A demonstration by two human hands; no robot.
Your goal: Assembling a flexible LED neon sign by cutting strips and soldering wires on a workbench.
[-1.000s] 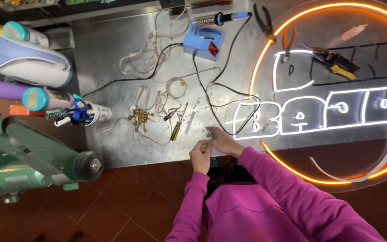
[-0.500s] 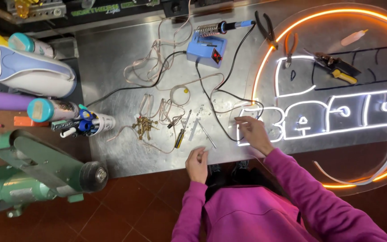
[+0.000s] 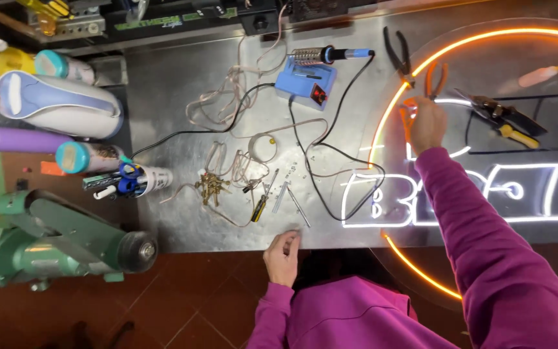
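We have our right hand [image 3: 426, 124] stretched far forward on a long, magenta-sleeved arm, fingers curled downward; our left hand [image 3: 283, 256] sits close to the body, loosely curled, thumb and fingertips pinched together, wrist bent

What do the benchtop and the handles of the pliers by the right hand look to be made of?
Benchtop: looks like bare sheet metal, dull grey, with soft smeared reflections. Pliers by the right hand: orange handles, probably a plastic or rubber coating with an even matte colour; the jaws look like dark metal, too small to be sure.
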